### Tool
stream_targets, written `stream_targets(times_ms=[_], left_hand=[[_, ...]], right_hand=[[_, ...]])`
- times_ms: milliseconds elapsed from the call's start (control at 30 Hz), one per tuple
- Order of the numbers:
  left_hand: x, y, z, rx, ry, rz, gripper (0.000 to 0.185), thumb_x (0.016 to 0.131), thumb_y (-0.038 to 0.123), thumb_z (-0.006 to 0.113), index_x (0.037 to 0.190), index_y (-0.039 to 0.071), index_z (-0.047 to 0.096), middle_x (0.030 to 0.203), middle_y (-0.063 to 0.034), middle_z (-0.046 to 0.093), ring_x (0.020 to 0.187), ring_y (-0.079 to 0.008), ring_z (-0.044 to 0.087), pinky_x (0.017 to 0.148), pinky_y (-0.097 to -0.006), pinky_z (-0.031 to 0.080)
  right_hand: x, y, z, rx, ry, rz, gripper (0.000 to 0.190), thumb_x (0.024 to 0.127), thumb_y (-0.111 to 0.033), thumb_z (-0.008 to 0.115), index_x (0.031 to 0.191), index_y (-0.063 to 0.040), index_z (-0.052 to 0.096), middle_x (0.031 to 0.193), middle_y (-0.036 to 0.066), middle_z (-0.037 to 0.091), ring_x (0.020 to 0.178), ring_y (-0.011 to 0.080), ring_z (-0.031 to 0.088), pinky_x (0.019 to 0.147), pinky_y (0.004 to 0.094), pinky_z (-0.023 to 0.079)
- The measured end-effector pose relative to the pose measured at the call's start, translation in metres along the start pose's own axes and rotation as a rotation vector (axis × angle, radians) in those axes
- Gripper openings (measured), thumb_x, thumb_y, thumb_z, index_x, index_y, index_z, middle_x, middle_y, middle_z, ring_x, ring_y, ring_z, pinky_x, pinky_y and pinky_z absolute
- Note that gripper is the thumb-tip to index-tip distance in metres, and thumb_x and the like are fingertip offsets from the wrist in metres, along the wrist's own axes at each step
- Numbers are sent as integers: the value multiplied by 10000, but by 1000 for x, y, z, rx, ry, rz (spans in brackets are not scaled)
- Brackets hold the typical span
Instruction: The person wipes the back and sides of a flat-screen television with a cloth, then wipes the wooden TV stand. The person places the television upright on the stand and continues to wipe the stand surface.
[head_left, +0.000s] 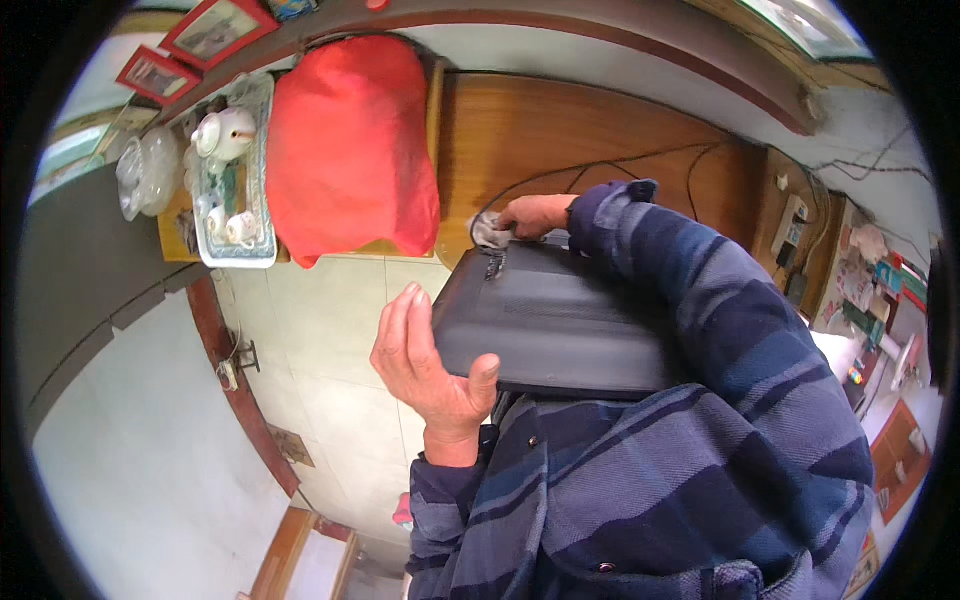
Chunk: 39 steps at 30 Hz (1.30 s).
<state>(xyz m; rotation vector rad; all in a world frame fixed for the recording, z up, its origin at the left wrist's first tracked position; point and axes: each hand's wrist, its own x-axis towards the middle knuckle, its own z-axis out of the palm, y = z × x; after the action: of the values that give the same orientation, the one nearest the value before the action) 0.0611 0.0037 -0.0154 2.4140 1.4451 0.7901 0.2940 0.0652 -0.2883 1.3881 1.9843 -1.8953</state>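
Note:
A dark plastic casing with rows of vent slots (570, 315), perhaps the back of a television, lies against the person's front, above the floor. At its left edge, my left hand (435, 367) is raised with the fingers apart and the thumb out; it holds nothing. My right hand (536, 216) reaches across the casing's far side and grips a crumpled whitish cloth (491, 231). Black cables (600, 165) run from near the cloth over the wooden tabletop (555, 112). The plaid right sleeve hides part of the casing.
A red cloth (352, 150) covers a bulky thing left of the tabletop. Beside it stands a white tray (240, 262) with a teapot (225, 133) and cups (241, 227). Red-framed pictures (214, 31) are at the upper left. A power strip (789, 225) sits on the right.

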Motion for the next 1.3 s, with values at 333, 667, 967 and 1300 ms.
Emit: stream_targets(times_ms=[333, 667, 967, 1300], left_hand=[[-1, -3, -2, -33, -19, 12, 851, 1078, 747, 408, 1463, 15, 607, 1418, -160, 666, 1310, -362, 618, 1096, -478, 433], [0, -4, 2, -39, 41, 12, 817, 1079, 735, 427, 1477, 41, 593, 1405, -142, 667, 1275, -338, 639, 1059, -472, 446], [-2, -5, 3, -25, 31, 40, 813, 1091, 721, 403, 1479, 31, 586, 1418, -153, 659, 1288, -342, 634, 1072, -470, 444], [-1, -2, 2, -27, 16, -1, 830, 1102, 711, 368, 1495, 7, 564, 1445, -178, 638, 1329, -361, 605, 1090, -478, 433]], right_hand=[[-32, -77, -13, -492, 181, -352, 223, 857, -122, 724, 1073, -77, 756, 1090, 170, 765, 1059, 409, 731, 875, 517, 575], [-23, -141, -54, 391, -170, -392, 362, 893, -151, 663, 1239, -58, 714, 1130, 129, 785, 1040, 312, 740, 904, 442, 569], [-9, -116, -25, -18, -126, -202, 417, 852, -115, 679, 1260, -30, 682, 1166, 197, 746, 1096, 358, 699, 930, 466, 528], [-96, -174, -27, 53, 147, -373, 359, 877, -25, 665, 1234, -5, 634, 1102, 192, 706, 1099, 390, 679, 965, 474, 534]])
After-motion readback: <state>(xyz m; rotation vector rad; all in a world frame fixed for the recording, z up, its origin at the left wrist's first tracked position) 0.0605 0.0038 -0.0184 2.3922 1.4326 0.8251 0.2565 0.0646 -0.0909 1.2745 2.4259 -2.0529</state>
